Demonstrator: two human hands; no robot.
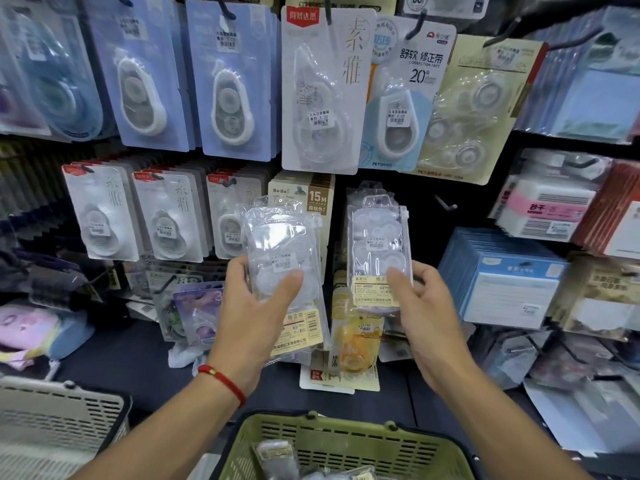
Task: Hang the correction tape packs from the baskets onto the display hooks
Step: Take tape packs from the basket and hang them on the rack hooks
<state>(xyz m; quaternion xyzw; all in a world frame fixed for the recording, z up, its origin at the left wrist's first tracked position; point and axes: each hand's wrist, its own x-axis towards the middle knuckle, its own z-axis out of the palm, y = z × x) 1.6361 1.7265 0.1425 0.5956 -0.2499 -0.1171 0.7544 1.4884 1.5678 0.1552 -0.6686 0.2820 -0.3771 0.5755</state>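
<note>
A: Biggest first?
B: Display wall (485, 209), packed with hung stationery. Green basket (346, 441) bottom centre, more packs inside; grey basket (52, 417) bottom left.
A: Hands?
B: Left hand (256, 306) grips a clear pack stack (280, 258), thumb across the front. Right hand (426, 306) grips one clear pack (377, 251), upright, thumb on front.
A: Where are the packs?
B: Both held up in front of the lower rows, apart from each other. Bare hook (445, 203) just right of the right one.

We are holding up two clear correction tape packs with yellow labels at the bottom: a left pack (280, 258) and a right pack (377, 251). More are lying in the green basket (346, 441).
</note>
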